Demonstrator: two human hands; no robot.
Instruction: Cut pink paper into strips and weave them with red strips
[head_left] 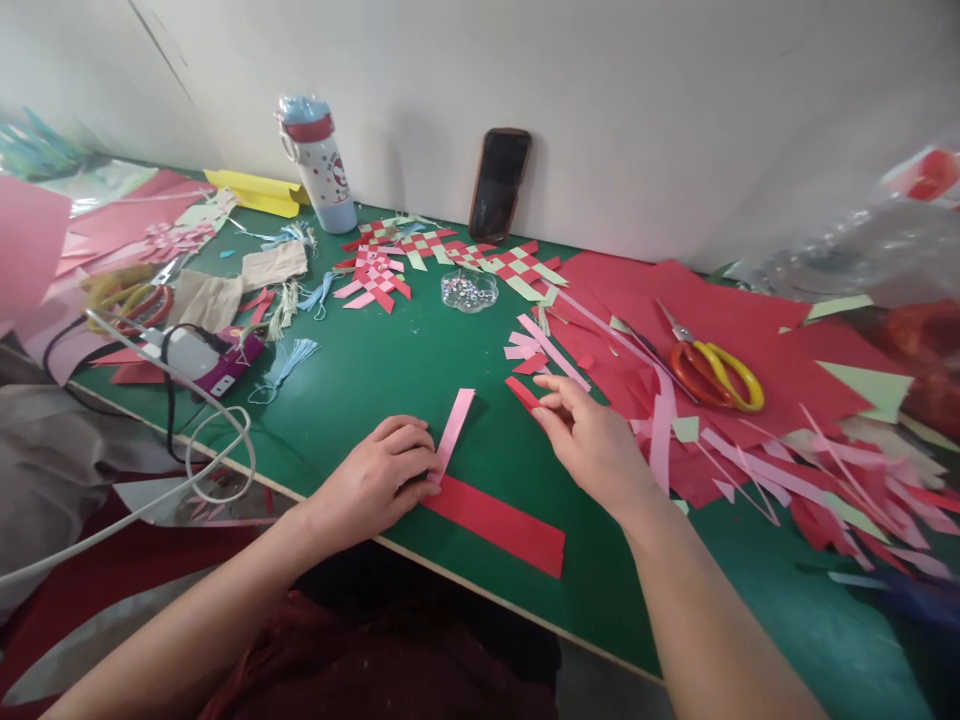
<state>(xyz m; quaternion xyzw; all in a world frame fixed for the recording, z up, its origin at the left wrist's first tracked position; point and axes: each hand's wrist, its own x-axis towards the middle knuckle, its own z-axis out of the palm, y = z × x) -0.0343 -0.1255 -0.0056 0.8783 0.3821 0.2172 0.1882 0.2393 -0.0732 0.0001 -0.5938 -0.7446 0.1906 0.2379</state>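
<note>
My left hand (386, 475) is closed at the table's near side, its thumb and fingertips pinching the lower end of a pink paper strip (457, 420). The pink strip slants up and away from that hand. Under the same fingertips lies one end of a wider red paper strip (504, 526), which runs flat to the right. My right hand (592, 440) is apart from it, further right, with a short, narrow red paper strip (522, 393) pinched between thumb and fingers. The far ends of the two strips under my left hand are partly hidden.
Woven paper pieces (424, 243) and a clear dish of beads (469, 290) lie behind. A phone (499, 185) and bottle (319, 165) stand by the wall. Right are scissors (712, 370) on red paper (600, 290); left are tassels (289, 365), a charger (184, 350) and its cable.
</note>
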